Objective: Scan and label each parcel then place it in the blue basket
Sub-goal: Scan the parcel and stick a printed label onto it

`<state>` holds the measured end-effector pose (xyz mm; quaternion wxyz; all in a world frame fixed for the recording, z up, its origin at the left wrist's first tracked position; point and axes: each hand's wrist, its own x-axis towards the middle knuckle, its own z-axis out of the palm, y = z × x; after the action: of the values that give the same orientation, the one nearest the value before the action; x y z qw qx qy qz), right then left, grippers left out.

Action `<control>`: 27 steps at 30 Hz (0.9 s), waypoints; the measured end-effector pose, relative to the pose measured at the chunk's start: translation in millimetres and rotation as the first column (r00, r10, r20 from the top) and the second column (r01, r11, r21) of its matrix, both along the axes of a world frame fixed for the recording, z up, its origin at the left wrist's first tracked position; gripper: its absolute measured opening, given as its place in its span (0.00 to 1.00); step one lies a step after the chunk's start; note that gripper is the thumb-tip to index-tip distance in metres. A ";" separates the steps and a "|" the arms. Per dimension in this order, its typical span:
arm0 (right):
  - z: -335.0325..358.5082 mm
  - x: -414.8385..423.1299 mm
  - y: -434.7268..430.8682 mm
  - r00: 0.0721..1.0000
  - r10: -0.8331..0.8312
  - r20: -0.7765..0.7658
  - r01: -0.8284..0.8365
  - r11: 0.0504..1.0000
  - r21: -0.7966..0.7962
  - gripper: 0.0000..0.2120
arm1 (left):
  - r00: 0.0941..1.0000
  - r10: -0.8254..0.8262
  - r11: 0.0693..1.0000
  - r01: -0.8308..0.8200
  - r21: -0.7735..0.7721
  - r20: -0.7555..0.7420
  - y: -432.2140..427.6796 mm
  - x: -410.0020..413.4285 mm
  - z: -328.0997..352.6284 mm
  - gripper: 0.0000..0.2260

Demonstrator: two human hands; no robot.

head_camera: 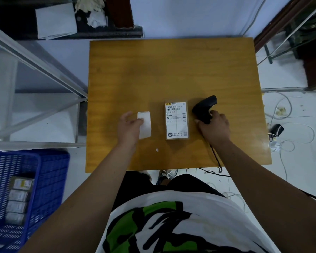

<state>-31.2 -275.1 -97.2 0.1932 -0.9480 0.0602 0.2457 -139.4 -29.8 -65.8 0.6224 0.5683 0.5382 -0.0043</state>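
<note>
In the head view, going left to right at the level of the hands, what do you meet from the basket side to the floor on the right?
Blue basket → left hand → white label → parcel → black scanner in the right hand → small black device on the floor.

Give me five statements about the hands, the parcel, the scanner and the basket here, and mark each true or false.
1. The right hand grips the black scanner. True.
2. The left hand is empty. False: it holds a white label sheet.
3. The parcel lies on the wooden table, between the two hands. True.
4. The blue basket sits on the table. False: it is off the table, low at the person's left.
5. The blue basket holds no parcels. False: several boxes already lie inside it in a row.
</note>
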 end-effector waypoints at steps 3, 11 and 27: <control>11.6 -2.8 -4.7 0.994 -0.043 0.102 0.038 0.998 0.055 0.34 | 0.989 -0.085 0.994 0.076 0.076 0.120 -13.7 -4.9 26.2 0.20; 114.3 -22.9 32.6 0.982 0.009 -0.190 0.141 0.632 0.762 0.18 | 0.902 -0.275 0.940 0.179 0.292 0.332 -43.1 -14.3 103.6 0.14; 136.4 -37.7 72.8 0.982 0.171 -0.081 -0.028 0.558 0.829 0.07 | 0.635 -0.768 0.212 0.370 0.905 -0.080 -8.1 -28.8 111.7 0.17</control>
<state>-69.0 -202.2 39.1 0.5936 -0.7281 -0.1007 0.3275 -168.3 -37.9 45.9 0.2888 0.9440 0.0689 0.1442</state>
